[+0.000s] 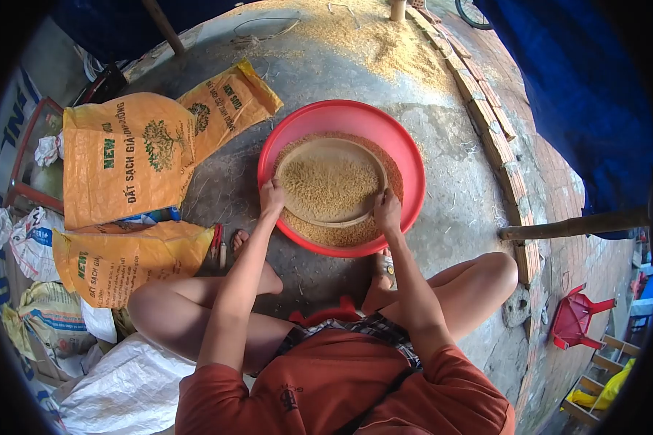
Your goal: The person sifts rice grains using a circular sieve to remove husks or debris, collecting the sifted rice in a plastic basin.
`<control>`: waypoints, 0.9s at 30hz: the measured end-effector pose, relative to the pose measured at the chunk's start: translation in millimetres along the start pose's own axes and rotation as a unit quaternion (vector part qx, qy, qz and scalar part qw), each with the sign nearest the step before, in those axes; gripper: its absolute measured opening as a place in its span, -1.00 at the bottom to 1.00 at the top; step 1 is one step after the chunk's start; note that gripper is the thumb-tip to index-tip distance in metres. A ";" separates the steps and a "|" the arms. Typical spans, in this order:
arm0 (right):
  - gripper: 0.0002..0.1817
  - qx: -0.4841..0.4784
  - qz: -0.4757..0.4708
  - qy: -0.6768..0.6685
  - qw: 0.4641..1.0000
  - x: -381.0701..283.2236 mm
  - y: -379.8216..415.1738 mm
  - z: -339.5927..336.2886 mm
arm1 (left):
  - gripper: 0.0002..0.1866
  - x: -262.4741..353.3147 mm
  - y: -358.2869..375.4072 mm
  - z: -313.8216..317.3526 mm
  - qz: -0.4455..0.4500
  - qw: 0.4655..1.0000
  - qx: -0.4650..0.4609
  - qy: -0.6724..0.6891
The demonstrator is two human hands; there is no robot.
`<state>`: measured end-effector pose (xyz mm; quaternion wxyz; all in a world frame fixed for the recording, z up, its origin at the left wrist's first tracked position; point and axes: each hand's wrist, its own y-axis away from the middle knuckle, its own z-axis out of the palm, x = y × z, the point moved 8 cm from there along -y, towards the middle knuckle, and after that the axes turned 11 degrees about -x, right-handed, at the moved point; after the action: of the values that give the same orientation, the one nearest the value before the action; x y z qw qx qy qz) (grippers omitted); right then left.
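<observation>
A round sieve (pixel 331 181) with a pale rim holds a layer of yellowish grain, probably unhusked rice. My left hand (pixel 272 198) is closed on its left rim, and my right hand (pixel 387 210) grips the rim on the right. Beneath the sieve lies a wide red basin (pixel 411 152), its floor covered by more grain (pixel 348 235). The sieve sits within the basin's outline; whether it touches the grain below cannot be made out.
Orange printed sacks (pixel 127 159) lie to the left, with white sacks (pixel 134 384) nearer me. Grain (pixel 406 54) is spread on the concrete ahead. A brick edging (pixel 497 138) and a pole (pixel 573 228) stand right, beyond them an overturned red stool (pixel 580 317).
</observation>
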<state>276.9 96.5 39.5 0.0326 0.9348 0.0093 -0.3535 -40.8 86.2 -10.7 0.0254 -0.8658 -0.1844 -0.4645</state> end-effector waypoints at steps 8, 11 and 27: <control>-0.76 0.105 -0.121 -0.140 0.977 -86.0 3.5 -84.7 | -0.62 137.6 29.6 -87.2 0.166 0.969 0.119 0.136; -0.73 0.093 -0.111 -0.176 0.974 -82.2 4.2 -81.6 | -0.63 129.2 27.1 -83.0 0.183 0.968 0.124 0.121; -0.78 0.080 -0.134 -0.172 0.973 -92.8 5.9 -91.3 | -0.64 136.1 29.6 -87.2 0.176 0.967 0.139 0.125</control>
<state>267.8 97.3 169.5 -0.0884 0.8499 0.1005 -0.5097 -31.9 80.1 153.2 0.2497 -0.8079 -0.0870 -0.5267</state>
